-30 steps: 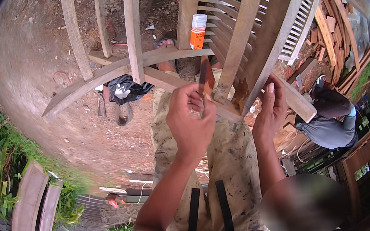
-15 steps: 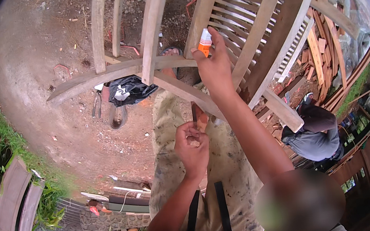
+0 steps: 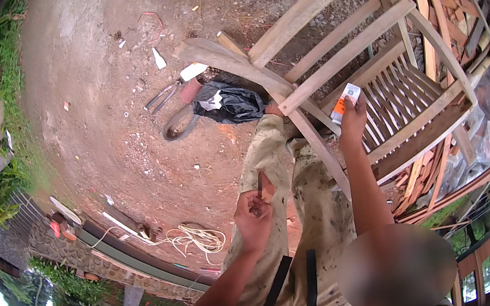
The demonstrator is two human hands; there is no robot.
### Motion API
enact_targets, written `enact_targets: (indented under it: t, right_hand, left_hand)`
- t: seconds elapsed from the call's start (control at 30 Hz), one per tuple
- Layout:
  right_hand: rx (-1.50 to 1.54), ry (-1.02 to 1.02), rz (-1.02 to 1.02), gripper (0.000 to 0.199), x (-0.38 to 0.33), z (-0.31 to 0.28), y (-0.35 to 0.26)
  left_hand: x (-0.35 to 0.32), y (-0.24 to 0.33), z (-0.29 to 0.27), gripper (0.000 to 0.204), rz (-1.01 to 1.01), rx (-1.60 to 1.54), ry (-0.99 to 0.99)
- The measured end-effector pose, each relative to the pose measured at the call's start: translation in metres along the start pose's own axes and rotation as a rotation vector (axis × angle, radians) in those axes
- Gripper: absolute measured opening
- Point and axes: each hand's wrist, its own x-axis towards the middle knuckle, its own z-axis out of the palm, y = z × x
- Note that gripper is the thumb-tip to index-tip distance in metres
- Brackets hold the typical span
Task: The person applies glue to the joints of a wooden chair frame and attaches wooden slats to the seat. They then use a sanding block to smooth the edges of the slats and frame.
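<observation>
Now raised clear of the lap: right hand (image 3: 353, 120), up at the wooden chair frame (image 3: 333, 65), fingers wrapped round a small white-and-orange tube (image 3: 343, 103). One second back, both hands together low over the knees, tube standing on the frame; half a second back, right hand reaching up to it. Tube therefore picked up, ready for use at the joint. Tube long axis tilted, upper end toward the picture's top right, lower orange end inside the grip; nozzle direction not resolvable, possibly downward toward the diagonal rail (image 3: 312, 137). Left hand (image 3: 252, 214) low over the trousers (image 3: 292, 221), fingers clenched on a short dark stick-like tool (image 3: 259, 183), long axis near upright, free end pointing away from the body. Tool and tube well apart. On the dirt ground (image 3: 95, 111) beyond the knees: black plastic bag (image 3: 228, 102), pliers (image 3: 159, 96), coil of pale cord (image 3: 197, 238)
</observation>
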Motion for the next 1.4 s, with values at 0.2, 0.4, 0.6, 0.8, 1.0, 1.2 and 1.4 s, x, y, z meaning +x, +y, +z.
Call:
enact_targets:
  t: [0.2,0.4,0.6,0.8,1.0,1.2,1.4]
  right_hand:
    - [-0.103,-0.585,-0.148,0.052,-0.130,0.079,-0.018]
    - [0.100,-0.723,0.254,0.052,-0.092,0.247,0.075]
    - [-0.339,-0.618,0.107,0.058,-0.081,0.356,0.095]
    - [-0.034,-0.585,0.472,0.045,-0.076,0.366,0.093]
    - [0.006,-0.624,0.560,0.040,-0.067,0.359,0.094]
    - [0.010,-0.636,0.541,0.042,-0.068,0.360,0.090]
    - [-0.269,-0.523,0.174,0.045,-0.086,0.348,0.122]
  left_hand:
    - [0.014,-0.028,-0.005,0.013,-0.351,-0.274,0.193]
    - [0.008,-0.046,0.005,0.012,-0.289,-0.136,0.214]
    - [0.013,-0.038,0.002,0.016,-0.240,-0.023,0.165]
    - [0.014,-0.035,0.002,0.018,-0.292,-0.074,0.144]
    - [0.016,-0.035,-0.001,0.019,-0.312,-0.018,0.138]
    - [0.018,-0.035,-0.003,0.020,-0.294,0.001,0.120]
    - [0.014,-0.048,-0.002,0.016,-0.316,-0.137,0.091]
